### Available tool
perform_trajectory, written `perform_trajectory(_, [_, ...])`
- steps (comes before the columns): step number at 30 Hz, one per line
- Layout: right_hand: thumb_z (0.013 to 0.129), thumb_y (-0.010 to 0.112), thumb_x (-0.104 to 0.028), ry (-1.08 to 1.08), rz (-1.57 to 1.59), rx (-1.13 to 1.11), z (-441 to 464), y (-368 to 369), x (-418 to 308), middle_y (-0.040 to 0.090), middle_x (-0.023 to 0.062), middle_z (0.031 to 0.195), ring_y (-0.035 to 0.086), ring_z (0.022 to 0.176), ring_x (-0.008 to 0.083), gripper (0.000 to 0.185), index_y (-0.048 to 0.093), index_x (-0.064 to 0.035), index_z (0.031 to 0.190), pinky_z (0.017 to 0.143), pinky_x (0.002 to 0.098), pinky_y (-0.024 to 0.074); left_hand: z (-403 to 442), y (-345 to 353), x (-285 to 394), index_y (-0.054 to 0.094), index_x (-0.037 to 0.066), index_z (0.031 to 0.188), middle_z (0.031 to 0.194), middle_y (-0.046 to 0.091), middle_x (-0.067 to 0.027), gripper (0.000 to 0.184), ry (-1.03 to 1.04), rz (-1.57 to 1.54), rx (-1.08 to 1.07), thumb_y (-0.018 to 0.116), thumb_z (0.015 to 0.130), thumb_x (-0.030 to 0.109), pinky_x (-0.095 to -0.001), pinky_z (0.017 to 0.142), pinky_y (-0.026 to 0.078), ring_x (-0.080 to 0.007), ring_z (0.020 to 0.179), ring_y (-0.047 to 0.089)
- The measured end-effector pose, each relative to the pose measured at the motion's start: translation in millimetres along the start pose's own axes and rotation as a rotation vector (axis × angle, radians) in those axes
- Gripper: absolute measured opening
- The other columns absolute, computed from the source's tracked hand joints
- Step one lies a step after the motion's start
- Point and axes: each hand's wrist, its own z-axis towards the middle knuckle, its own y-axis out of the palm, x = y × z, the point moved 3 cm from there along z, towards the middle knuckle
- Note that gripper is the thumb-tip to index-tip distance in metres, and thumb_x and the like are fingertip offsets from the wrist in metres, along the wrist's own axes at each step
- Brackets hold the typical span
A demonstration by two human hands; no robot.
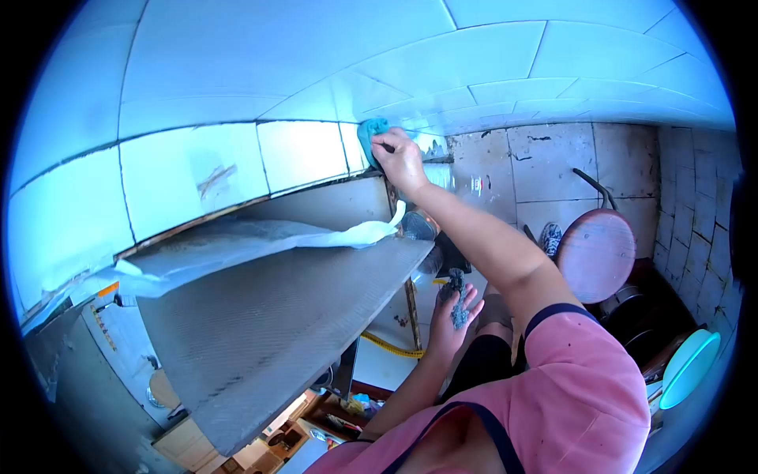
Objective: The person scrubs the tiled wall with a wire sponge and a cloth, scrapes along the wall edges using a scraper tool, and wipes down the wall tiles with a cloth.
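Note:
My right hand (401, 164) reaches up to the tiled wall's lower edge, fingers closed on a teal cloth (369, 136) pressed against the corner tiles. Lower down, my left hand (448, 325) holds a dark grey scouring pad (458, 299), which looks like steel wool, between thumb and fingers. Its fingers are partly stretched out. To the left of both hands lies a grey ribbed metal sheet (268, 324), with a crumpled white plastic sheet (268, 241) along its wall side.
Stained white tiles (300, 158) run along the wall. A round wooden stool (596, 257) stands on the floor at right, near a patterned shoe (550, 237). Beyond it are dark pans and a turquoise basin (689, 369). A clear bottle (466, 183) lies below my right wrist.

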Motion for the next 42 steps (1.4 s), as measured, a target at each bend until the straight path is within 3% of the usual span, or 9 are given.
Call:
perform_trajectory(4, [0.077, 0.067, -0.008, -0.281, 0.149, -0.036, -11.8, 15.6, -94.4, 0.06, 0.0141, 0.089, 0.06, 0.079, 0.0308, 0.011, 0.068, -0.0023, 0.086, 0.072, 0.033, 0.0486, 5.6, 1.3, 2.1, 0.044, 0.009, 0.12, 0.116, 0.053, -0.0079, 0.036, -0.007, 0.002, -0.057, 0.058, 0.088, 0.016, -0.0492, 0.099, 0.038, -0.023, 0.115, 0.048])
perform_trajectory(9, [0.076, 0.066, -0.007, -0.082, -0.033, 0.057, 11.2, 0.3, -33.3, 0.06, 0.0154, 0.084, 0.061, 0.074, 0.0326, 0.006, 0.067, -0.003, 0.081, 0.069, 0.0354, 0.0493, 14.5, 7.4, 8.2, 0.045, 0.009, 0.119, 0.115, 0.054, -0.0086, 0.033, 0.011, -0.039, -0.064, 0.056, 0.088, 0.014, -0.05, 0.098, 0.038, -0.0236, 0.115, 0.049])
perform_trajectory(11, [0.077, 0.065, -0.006, -0.173, -0.013, -0.101, -8.2, 2.9, -51.2, 0.06, 0.0155, 0.083, 0.06, 0.074, 0.0322, 0.005, 0.067, -0.0032, 0.081, 0.069, 0.0361, 0.0494, 5.7, 26.7, 19.6, 0.048, 0.006, 0.118, 0.111, 0.052, -0.0038, 0.029, 0.109, 0.058, 0.032, 0.05, 0.091, 0.019, -0.0448, 0.101, 0.034, -0.0145, 0.096, 0.049])
perform_trajectory(13, [0.079, 0.066, -0.008, -0.267, -0.006, -0.073, -27.2, 3.6, -70.9, 0.059, 0.0139, 0.08, 0.06, 0.073, 0.0251, 0.008, 0.067, -0.0007, 0.082, 0.066, 0.033, 0.0478, 19.3, 16.5, 18.9, 0.047, 0.003, 0.12, 0.117, 0.052, -0.0075, 0.032, 0.117, 0.024, -0.029, 0.05, 0.092, 0.018, -0.0464, 0.102, 0.034, -0.0206, 0.113, 0.048])
perform_trajectory(19, [0.08, 0.063, -0.011, -0.238, -0.08, -0.043, 3.2, 8.7, -65.0, 0.058, 0.0161, 0.08, 0.059, 0.072, 0.0299, 0.01, 0.066, -0.0019, 0.082, 0.065, 0.0349, 0.0479, -13.0, 29.0, 48.3, 0.04, 0.003, 0.125, 0.12, 0.05, -0.0133, 0.043, 0.456, 0.273, 0.252, 0.057, 0.086, 0.009, -0.0411, 0.092, 0.042, -0.0254, 0.113, 0.051])
perform_trajectory(24, [0.077, 0.064, -0.005, -0.275, -0.123, -0.103, -15.4, 5.2, -64.7, 0.057, 0.015, 0.078, 0.059, 0.073, 0.0313, 0.006, 0.066, -0.0017, 0.081, 0.066, 0.038, 0.0478, -27.6, 7.1, 66.3, 0.038, 0.004, 0.128, 0.114, 0.05, -0.0098, 0.051, 0.772, 0.498, 0.478, 0.06, 0.083, 0.011, -0.0302, 0.083, 0.042, -0.0166, 0.092, 0.051])
perform_trajectory(35, [0.075, 0.064, -0.004, -0.145, -0.147, 0.058, 4.3, 4.4, -20.3, 0.059, 0.0148, 0.079, 0.06, 0.075, 0.0332, 0.006, 0.068, -0.0068, 0.078, 0.069, 0.0385, 0.0491, -25.9, 8.3, 84.0, 0.035, 0.004, 0.133, 0.122, 0.047, -0.0116, 0.059, 0.679, 0.426, 0.46, 0.063, 0.082, 0.014, -0.0351, 0.094, 0.036, -0.0222, 0.11, 0.047])
perform_trajectory(41, [0.075, 0.065, -0.004, -0.324, -0.152, -0.075, -7.4, -0.9, -32.2, 0.059, 0.0133, 0.079, 0.059, 0.07, 0.03, 0.003, 0.064, -0.0028, 0.077, 0.065, 0.036, 0.0472, -19.5, 7.8, 91.0, 0.034, 0.005, 0.135, 0.125, 0.046, -0.0114, 0.059, 0.597, 0.394, 0.42, 0.061, 0.083, 0.01, -0.0345, 0.095, 0.038, -0.0222, 0.112, 0.047])
perform_trajectory(42, [0.073, 0.064, -0.003, -0.175, -0.152, -0.044, 3.2, -2.0, -29.5, 0.059, 0.0145, 0.075, 0.059, 0.072, 0.0335, 0.001, 0.063, -0.0036, 0.072, 0.066, 0.0393, 0.0478, -19.9, 7.2, 89.1, 0.034, 0.005, 0.136, 0.125, 0.046, -0.0116, 0.059, 0.563, 0.365, 0.406, 0.061, 0.083, 0.008, -0.0343, 0.095, 0.038, -0.0222, 0.113, 0.047])
